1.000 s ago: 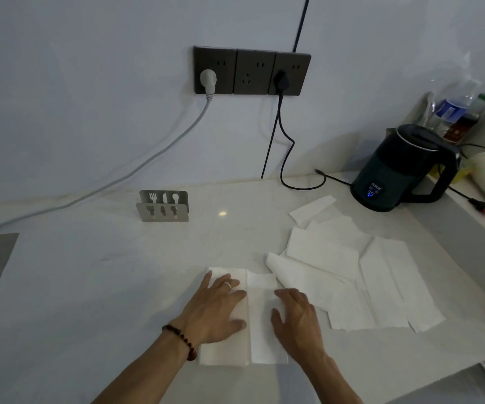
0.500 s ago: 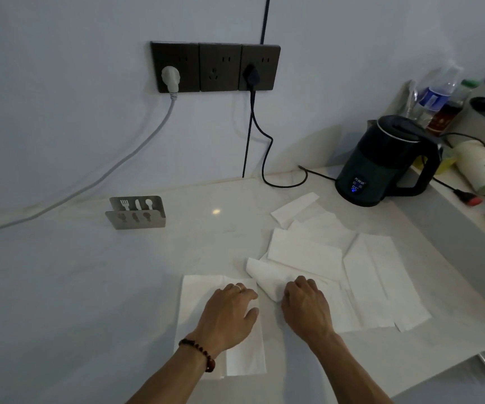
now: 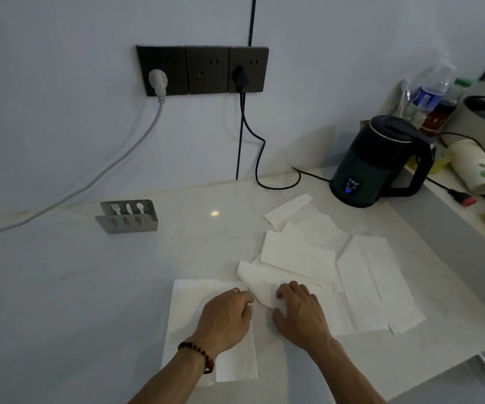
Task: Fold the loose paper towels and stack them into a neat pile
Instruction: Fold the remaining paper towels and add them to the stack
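A folded white paper towel [image 3: 188, 316] lies flat on the pale counter near its front edge. My left hand [image 3: 226, 319] rests on its right half, fingers loosely bent. Just to the right, my right hand [image 3: 299, 313] grips the near edge of a loose, curled paper towel [image 3: 260, 279], with paper showing between thumb and fingers. Behind and to the right of that towel, several more loose towels [image 3: 296, 255] overlap in a scattered heap, one long sheet [image 3: 375, 275] reaching toward the counter's right side.
A dark electric kettle [image 3: 372, 167] stands at the back right, its black cable [image 3: 260, 158] running to the wall sockets. A metal cutlery holder [image 3: 127, 217] sits at the back left. The raised ledge on the right holds a paper cup [image 3: 474, 170] and bottles.
My right hand left the folded towel and moved right onto the curled loose towel. My left hand stayed on the folded towel. The view shifted slightly.
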The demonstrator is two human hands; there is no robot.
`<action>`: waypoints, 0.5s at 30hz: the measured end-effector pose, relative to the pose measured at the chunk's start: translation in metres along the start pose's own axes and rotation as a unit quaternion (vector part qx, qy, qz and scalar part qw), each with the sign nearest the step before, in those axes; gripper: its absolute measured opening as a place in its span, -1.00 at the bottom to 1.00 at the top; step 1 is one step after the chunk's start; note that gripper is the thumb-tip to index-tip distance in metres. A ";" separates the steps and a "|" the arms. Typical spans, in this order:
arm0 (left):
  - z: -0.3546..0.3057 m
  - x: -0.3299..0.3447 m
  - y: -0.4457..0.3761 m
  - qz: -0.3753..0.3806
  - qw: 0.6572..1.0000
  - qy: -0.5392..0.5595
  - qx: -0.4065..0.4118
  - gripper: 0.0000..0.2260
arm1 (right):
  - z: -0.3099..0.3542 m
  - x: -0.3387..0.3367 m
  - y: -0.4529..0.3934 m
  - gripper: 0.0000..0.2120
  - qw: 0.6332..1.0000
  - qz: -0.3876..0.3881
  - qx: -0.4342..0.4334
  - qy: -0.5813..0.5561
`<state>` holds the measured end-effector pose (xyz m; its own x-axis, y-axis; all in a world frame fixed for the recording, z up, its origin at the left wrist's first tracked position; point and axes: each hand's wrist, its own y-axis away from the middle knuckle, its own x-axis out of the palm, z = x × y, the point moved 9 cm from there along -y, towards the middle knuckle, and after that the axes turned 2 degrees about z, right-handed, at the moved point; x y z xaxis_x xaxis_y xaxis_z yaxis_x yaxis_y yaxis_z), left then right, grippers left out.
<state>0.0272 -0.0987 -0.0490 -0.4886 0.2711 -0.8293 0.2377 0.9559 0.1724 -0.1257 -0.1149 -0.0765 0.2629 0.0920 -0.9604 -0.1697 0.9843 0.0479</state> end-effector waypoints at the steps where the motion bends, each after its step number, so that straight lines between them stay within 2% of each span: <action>1: 0.000 -0.001 0.000 -0.003 1.000 -0.007 -0.001 -0.70 | 0.003 0.001 0.001 -0.76 1.000 0.010 -0.015 0.007; 4: -0.001 0.001 0.002 0.000 0.999 -0.041 0.003 -0.71 | 0.010 0.002 0.001 -0.82 0.998 0.011 -0.033 0.055; 5: -0.001 0.002 0.002 0.003 0.999 -0.042 0.003 -0.71 | 0.012 0.001 0.000 -0.79 0.997 -0.002 -0.033 0.065; 7: 0.001 0.003 0.002 0.004 1.000 -0.031 -0.002 -0.71 | 0.011 0.000 0.001 -0.74 0.997 -0.023 -0.021 0.065; 9: 0.004 0.004 0.003 0.008 1.000 -0.009 -0.016 -0.72 | 0.009 -0.003 0.002 -0.77 0.998 -0.037 -0.008 0.044; 12: 0.008 0.006 0.005 0.024 0.998 0.043 -0.043 -0.74 | -0.008 -0.011 0.004 -0.94 0.991 -0.037 0.096 -0.089; 15: 0.009 0.006 0.003 0.028 0.980 0.179 -0.084 -0.82 | -0.017 -0.025 0.012 -0.90 0.917 -0.021 0.206 -0.340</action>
<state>0.0326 -0.0957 -0.0585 -0.7489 0.3174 -0.5817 0.1461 0.9353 0.3223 -0.1498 -0.1083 -0.0569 0.8167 -0.0120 -0.5769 0.1902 0.9495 0.2495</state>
